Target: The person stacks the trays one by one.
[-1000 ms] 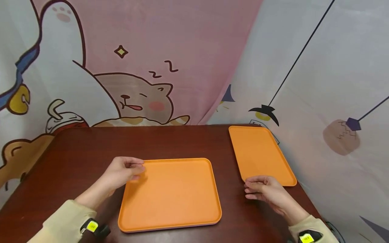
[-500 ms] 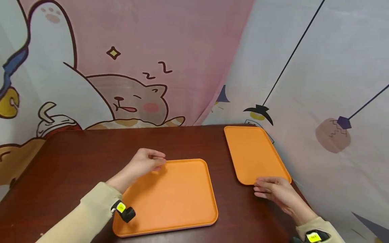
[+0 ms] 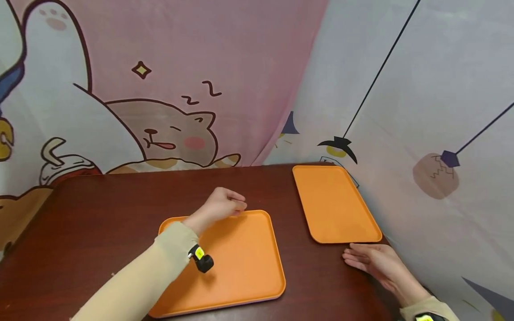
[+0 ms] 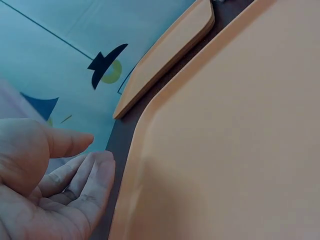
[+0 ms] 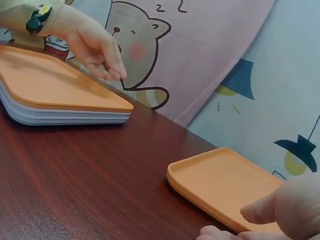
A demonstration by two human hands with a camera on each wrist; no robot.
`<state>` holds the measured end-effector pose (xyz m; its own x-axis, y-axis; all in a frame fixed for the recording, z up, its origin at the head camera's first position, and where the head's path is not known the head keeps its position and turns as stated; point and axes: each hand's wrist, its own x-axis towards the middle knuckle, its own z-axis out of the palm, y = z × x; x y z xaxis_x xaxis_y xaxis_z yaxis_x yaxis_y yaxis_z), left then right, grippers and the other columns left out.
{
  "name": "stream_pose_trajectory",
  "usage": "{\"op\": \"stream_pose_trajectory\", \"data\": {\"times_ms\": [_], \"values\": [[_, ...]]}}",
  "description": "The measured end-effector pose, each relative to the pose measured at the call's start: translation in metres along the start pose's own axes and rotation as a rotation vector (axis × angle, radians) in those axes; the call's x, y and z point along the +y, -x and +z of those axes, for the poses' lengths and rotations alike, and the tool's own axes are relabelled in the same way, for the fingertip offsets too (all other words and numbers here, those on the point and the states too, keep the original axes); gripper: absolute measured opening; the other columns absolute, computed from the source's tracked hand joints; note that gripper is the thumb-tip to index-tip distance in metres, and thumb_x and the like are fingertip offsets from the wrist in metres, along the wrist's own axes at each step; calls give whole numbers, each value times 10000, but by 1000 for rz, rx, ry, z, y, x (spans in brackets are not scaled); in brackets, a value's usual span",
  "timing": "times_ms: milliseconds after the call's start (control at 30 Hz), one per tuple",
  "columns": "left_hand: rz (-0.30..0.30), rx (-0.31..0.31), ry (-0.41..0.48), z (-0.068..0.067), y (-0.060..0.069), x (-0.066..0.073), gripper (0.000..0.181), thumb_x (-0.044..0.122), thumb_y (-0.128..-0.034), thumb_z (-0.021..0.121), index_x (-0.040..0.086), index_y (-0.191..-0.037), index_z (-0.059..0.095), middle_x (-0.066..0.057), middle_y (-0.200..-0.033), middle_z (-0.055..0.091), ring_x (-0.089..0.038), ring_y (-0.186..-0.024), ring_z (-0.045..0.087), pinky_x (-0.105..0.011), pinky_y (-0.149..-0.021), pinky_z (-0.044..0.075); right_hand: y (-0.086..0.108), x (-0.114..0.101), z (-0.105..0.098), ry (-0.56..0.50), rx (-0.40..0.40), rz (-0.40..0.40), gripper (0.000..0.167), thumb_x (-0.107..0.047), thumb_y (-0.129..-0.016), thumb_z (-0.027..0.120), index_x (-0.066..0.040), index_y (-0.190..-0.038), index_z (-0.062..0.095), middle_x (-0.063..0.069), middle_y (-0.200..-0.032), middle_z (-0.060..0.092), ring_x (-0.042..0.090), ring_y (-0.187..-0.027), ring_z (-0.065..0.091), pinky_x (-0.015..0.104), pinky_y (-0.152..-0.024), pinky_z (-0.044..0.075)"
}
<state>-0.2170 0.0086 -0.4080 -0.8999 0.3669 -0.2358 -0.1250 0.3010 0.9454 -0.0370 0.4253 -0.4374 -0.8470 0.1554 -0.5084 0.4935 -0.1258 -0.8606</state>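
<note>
Hovering by the far long rim of the ctr orange tray [image 3: 241, 258], the L hand [image 3: 225, 204] is seen w/ fingers lightly bent & thumb set off from them; nothing is pinched, & contact w/ the rim can't be confirmed. That tray is set on the table [image 3: 132, 196], w/ paler trays [image 5: 65, 117] stacked under it (count unclear). From the L hand, most of it is spread below & back toward the person; of the 2 hands, L is placed nearer. Its long axis is laid approx. L–R, crosswise to the person, w/ the R end angled slightly away; no front is marked, so 1 end can't be told from the other. The R orange tray [image 3: 337, 205] is placed well apart at the table's R side, its long axis turned front-to-back, approx. crosswise to the ctr tray's. The R hand [image 3: 375, 265] is held just beside its near short rim, fingers close together, thumb a bit apart; no hold is seen & touch can't be told. From there that tray is stretched fwd & slightly L.
</note>
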Motion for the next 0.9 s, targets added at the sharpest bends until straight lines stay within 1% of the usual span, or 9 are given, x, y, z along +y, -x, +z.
{"op": "stream_pose_trajectory", "data": {"times_ms": [133,267,400,533,633,667,700,867,900], "values": [[-14,-38,22,16,-13,6,306,32,-954,772,-98,-1226,721,-153,-1052,755,-302,-972,749,-369,-857,635,-3,3,-1,-64,36,21,540,-26,-1100,535,242,-1498,289,228,-1106,704,302,-1020,745,471,-961,594],[-32,-89,44,36,-28,14,306,37,-972,759,-110,-1234,701,-177,-1100,750,-310,-1028,747,-373,-889,625,-6,4,-2,-131,64,28,620,-27,-1084,578,226,-1530,230,227,-1085,718,282,-1010,752,444,-971,589],[-36,-126,54,59,-44,18,307,47,-972,760,-130,-1210,680,-183,-1098,751,-319,-1033,747,-361,-891,623,-7,4,-3,-179,98,19,633,-2,-1078,574,214,-1545,205,204,-1055,728,255,-991,758,411,-976,586],[-39,-144,68,76,-59,21,263,29,-966,756,-148,-1148,686,-183,-1072,751,-333,-1006,748,-347,-860,632,-10,7,0,-225,96,14,623,13,-1080,555,207,-1545,188,175,-1042,720,244,-993,758,402,-1000,570],[-51,-144,96,90,-67,24,198,4,-960,749,-142,-1086,701,-200,-1062,742,-350,-994,742,-348,-844,636,-12,8,4,-263,100,15,619,13,-1084,542,187,-1551,175,169,-1060,706,232,-995,758,401,-1017,558],[-56,-140,108,95,-69,26,181,-5,-958,746,-140,-1070,704,-207,-1059,740,-358,-993,740,-353,-846,637,-13,8,5,-267,101,10,633,8,-1085,544,188,-1556,161,189,-1113,683,223,-996,756,401,-1022,555],[-64,-134,117,100,-71,27,170,-8,-956,746,-135,-1061,700,-217,-1067,739,-358,-994,739,-354,-847,636,-13,8,6,-270,108,8,646,2,-1086,545,182,-1564,150,186,-1127,671,219,-998,755,399,-1026,553],[-113,-106,184,128,-78,33,220,-31,-961,731,-131,-1118,612,-214,-1052,727,-382,-1035,727,-397,-895,625,-11,7,4,-295,145,7,683,-6,-1081,561,146,-1581,123,142,-1077,663,207,-986,755,393,-1018,556],[-124,-101,197,133,-79,34,234,-32,-962,729,-124,-1131,595,-204,-1033,722,-385,-1039,726,-404,-904,622,-12,7,4,-305,154,14,678,-4,-1080,560,131,-1582,125,110,-1021,677,208,-981,757,391,-1015,558]]}}
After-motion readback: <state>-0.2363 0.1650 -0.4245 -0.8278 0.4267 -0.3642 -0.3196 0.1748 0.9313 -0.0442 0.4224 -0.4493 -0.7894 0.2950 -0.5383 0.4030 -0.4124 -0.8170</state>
